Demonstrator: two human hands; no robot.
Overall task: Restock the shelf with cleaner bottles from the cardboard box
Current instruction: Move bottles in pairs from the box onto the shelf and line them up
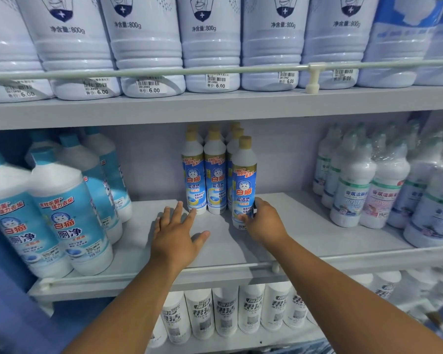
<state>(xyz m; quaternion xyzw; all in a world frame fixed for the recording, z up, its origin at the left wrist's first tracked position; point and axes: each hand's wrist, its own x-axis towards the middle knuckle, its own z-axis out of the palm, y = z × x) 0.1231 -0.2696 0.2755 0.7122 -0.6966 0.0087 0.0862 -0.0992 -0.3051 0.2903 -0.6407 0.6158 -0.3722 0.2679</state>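
On the middle shelf [304,233] stands a cluster of white cleaner bottles [205,175] with blue labels and tan caps, set back from the front edge. One more such bottle [244,180] stands upright in front of them at the right. My right hand [264,223] is wrapped around its lower part. My left hand [175,236] lies flat on the bare shelf with fingers spread, its fingertips close to the leftmost bottle of the cluster. The cardboard box is out of view.
Large blue-labelled bottles [62,213] fill the shelf's left side and wrapped white bottles [368,190] the right. A rail [138,275] runs along the front edge. The shelf above holds big 800g jugs [210,42]; the one below holds white bottles [225,312].
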